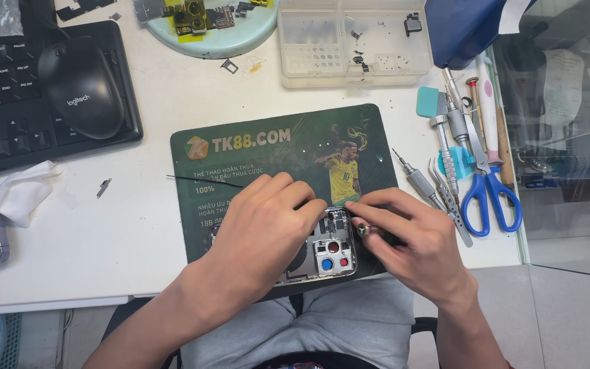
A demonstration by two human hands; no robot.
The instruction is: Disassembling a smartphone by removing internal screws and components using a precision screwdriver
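phone frame [322,256] half under left hand [261,232], keyboard [8,102] cut off by edge

Left of the green mat [240,147] the bench [138,225] lies open up to the crumpled tissue [25,191] and keyboard [8,102]. On the right, scissors [489,195] and screwdrivers [445,147] crowd the edge; a clear plastic box [353,41] blocks the far side.

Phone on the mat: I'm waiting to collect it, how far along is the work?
Done: the phone lies opened, its insides exposed. In hand: left hand steadies it while right hand works a small screwdriver near the camera corner. Left: parts sit loose in the clear tray.
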